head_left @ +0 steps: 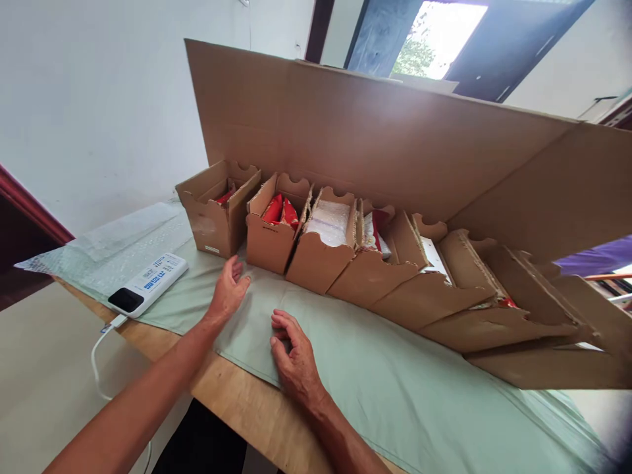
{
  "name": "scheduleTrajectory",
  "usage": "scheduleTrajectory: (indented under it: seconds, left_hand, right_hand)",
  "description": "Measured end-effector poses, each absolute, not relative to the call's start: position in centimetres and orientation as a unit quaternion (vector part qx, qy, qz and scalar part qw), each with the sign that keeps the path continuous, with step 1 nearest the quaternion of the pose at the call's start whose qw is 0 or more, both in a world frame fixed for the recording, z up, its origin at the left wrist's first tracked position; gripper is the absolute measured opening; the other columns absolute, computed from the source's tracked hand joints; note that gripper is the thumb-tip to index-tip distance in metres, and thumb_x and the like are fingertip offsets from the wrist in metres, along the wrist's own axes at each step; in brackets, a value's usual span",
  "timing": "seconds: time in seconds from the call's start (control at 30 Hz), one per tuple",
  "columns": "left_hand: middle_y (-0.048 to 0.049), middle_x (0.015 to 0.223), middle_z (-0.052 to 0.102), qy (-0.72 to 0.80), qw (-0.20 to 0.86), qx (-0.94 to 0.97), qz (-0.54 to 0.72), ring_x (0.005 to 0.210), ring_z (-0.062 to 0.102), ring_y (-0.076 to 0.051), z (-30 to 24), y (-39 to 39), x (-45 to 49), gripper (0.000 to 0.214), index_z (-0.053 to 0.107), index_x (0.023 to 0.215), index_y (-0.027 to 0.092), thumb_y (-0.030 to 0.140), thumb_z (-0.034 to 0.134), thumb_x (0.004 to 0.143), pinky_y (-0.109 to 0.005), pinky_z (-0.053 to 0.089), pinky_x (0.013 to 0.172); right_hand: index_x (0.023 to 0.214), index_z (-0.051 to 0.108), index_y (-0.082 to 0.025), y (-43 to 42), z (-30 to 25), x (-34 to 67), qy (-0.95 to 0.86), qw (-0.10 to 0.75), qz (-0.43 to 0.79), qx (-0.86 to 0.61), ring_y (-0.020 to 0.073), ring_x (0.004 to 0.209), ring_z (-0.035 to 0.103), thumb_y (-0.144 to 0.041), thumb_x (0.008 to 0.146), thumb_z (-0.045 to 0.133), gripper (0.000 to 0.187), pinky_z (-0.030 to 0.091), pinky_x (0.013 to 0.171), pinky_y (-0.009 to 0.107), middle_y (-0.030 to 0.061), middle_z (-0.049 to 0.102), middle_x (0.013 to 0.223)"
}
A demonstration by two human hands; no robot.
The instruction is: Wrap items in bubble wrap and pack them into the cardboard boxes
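Observation:
My left hand (228, 289) rests on the pale green cloth (395, 382), fingers stretched out and loosely together, just in front of the gap between the first cardboard box (207, 224) and the second box (269, 243). It holds nothing. My right hand (293, 355) lies palm down on the cloth nearer to me, its fingers curled under with nothing visible in them. Several open cardboard boxes stand in a row across the table. The second box holds red packets (280, 210). The third box (316, 260) holds a white wrapped pack (330, 222).
A large cardboard sheet (370, 138) stands upright behind the row of boxes. A white power bank (148, 284) with a cable lies at the table's left edge on bubble wrap (118, 243). The wooden table edge (247, 408) runs near me.

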State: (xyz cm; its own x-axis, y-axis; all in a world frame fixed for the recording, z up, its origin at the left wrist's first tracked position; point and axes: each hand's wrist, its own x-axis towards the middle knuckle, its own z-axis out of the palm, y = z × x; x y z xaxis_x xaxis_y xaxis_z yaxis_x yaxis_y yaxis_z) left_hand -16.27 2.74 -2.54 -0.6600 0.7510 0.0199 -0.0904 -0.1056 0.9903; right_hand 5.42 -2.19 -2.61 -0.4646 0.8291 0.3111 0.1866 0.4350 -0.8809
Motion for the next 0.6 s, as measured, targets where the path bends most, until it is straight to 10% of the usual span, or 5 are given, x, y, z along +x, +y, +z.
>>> scheduleTrajectory:
  seconds: [0.27,0.43,0.6]
  left_hand:
    - [-0.0101,0.104,0.070,0.539,0.323,0.099,0.771,0.095,0.071,-0.022,-2.4,3.4,-18.5,0.045,0.060,0.116,0.017,0.021,0.062,0.071,-0.044,0.057,0.097]
    - [-0.0096,0.119,0.067,0.523,0.282,0.020,0.804,0.112,0.067,-0.020,-2.0,2.9,-21.6,0.047,0.057,0.122,0.020,0.024,0.057,0.075,-0.040,0.052,0.105]
    - [-0.0130,0.133,0.063,0.514,0.255,-0.020,0.819,0.130,0.060,-0.021,-2.0,3.2,-22.7,0.046,0.057,0.128,0.019,0.030,0.053,0.083,-0.036,0.046,0.112]
  right_hand:
    - [0.139,0.056,-0.023,0.9,4.9,0.3,-0.807,0.302,0.390,-0.326,0.0183,0.085,0.070,-0.023,0.089,0.055,0.050,0.056,0.067,0.028,0.0078,0.074,0.112]
    - [0.159,0.032,-0.021,5.9,12.8,-9.7,-0.893,0.237,0.215,-0.317,0.0192,0.079,0.068,-0.019,0.091,0.055,0.072,0.053,0.081,0.032,0.0019,0.076,0.095]
    - [0.125,0.064,-0.014,9.5,15.3,-16.5,-0.893,0.166,0.162,-0.385,0.0224,0.078,0.071,-0.014,0.092,0.055,0.034,0.051,0.076,0.030,0.0060,0.074,0.079]
